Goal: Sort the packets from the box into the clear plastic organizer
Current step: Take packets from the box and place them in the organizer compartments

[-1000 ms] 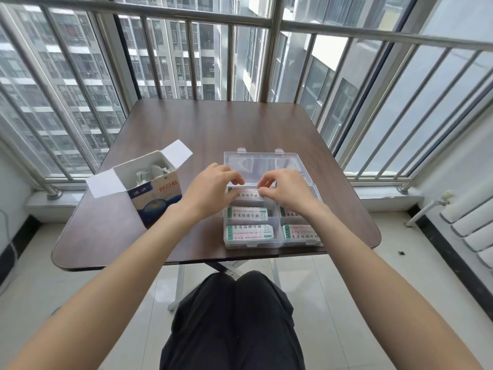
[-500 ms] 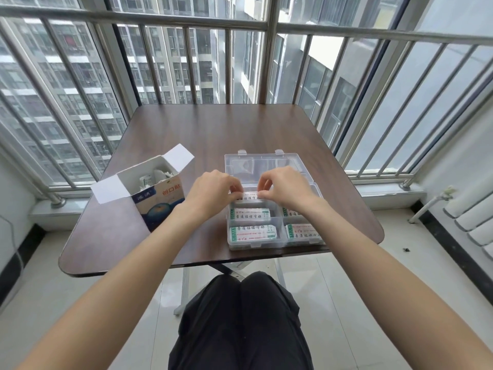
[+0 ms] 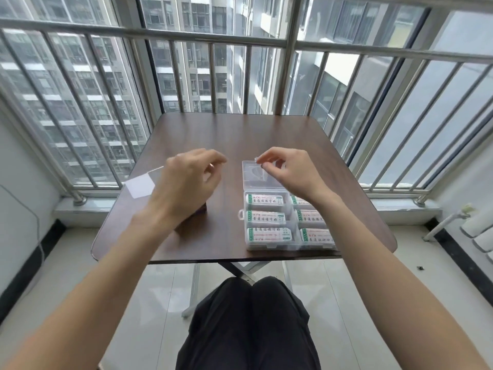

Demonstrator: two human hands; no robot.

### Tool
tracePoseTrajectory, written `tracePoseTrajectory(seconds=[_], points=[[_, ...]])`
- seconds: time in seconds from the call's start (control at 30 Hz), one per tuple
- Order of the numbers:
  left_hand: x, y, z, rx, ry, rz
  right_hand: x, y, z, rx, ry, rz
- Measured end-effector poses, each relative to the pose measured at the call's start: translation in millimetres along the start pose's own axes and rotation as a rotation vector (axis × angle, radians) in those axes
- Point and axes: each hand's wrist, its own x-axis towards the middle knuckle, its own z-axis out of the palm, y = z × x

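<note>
Head view puts your right hand (image 3: 289, 173) over the far end of the clear plastic organizer (image 3: 266, 237), its thumb and forefinger pinched on the edge or a clasp tab of the open lid (image 3: 256, 177), the other fingers curled loosely behind. That grip reads as the start of swinging the lid over the compartments, since a thin clear flap is easiest to lift by its rim.

Your left hand (image 3: 186, 182) hangs above the table (image 3: 240, 134), to the left of the organizer, with the fingers loosely curled. It looks to hold nothing, though motion blur at the fingertips keeps that from being certain. It hides most of the box (image 3: 140, 186); only a pale open flap shows at its left and a dark corner shows below your wrist. You cannot tell from here whether any packets remain inside.

Outward from the hands, the packets (image 3: 265, 218) lie flat in the organizer, one stack to each compartment, three down the left column and three partly hidden by your right forearm. Laid label up and lengthwise, they sit below the rim, which should let the lid close flush. With every visible compartment filled, the sorting seems nearly or wholly done. The organizer sits near your edge of the table, within easy reach of both hands.
</note>
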Motion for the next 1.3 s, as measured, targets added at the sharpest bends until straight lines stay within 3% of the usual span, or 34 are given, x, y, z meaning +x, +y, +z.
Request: tracePoseTrajectory(seconds=[0.07,0.17,0.23,0.3,0.4,0.5,0.57,0.63,0.8,0.97,1.2,1.3], points=[[-2,-18,-17,0.084,-0.033,-0.078,10,-20,6,0.078,0.021,-0.066],[-3,-51,-27,0.31,-0.382,-0.342,30,-57,26,0.109,-0.053,-0.201],[-10,-67,-24,0.315,-0.514,-0.471,43,-82,46,0.061,-0.171,-0.27],[-19,-76,-17,0.245,-0.47,-0.483,52,-100,59,-0.09,-0.301,-0.293],[-34,-80,-10,0.144,-0.243,-0.392,55,-111,66,-0.386,-0.37,-0.277],[-46,-75,-7,0.206,0.022,-0.155,37,-112,60,-0.418,-0.208,-0.307],[-49,-72,-4,0.221,0.108,-0.09,19,-110,55,-0.36,-0.075,-0.367],[-49,-69,-2,0.209,0.131,-0.082,5,-108,52,-0.359,-0.035,-0.402],[-50,-57,8,0.171,0.137,-0.024,3,-103,68,-0.489,-0.238,-0.312],[-60,-51,16,0.129,0.023,-0.067,2,-91,85,-0.52,-0.331,-0.321],[-64,-60,16,0.089,0.0,-0.192,-3,-83,86,-0.288,-0.124,-0.292],[-61,-60,15,0.078,-0.025,-0.225,0,-87,84,-0.289,-0.128,-0.266]])
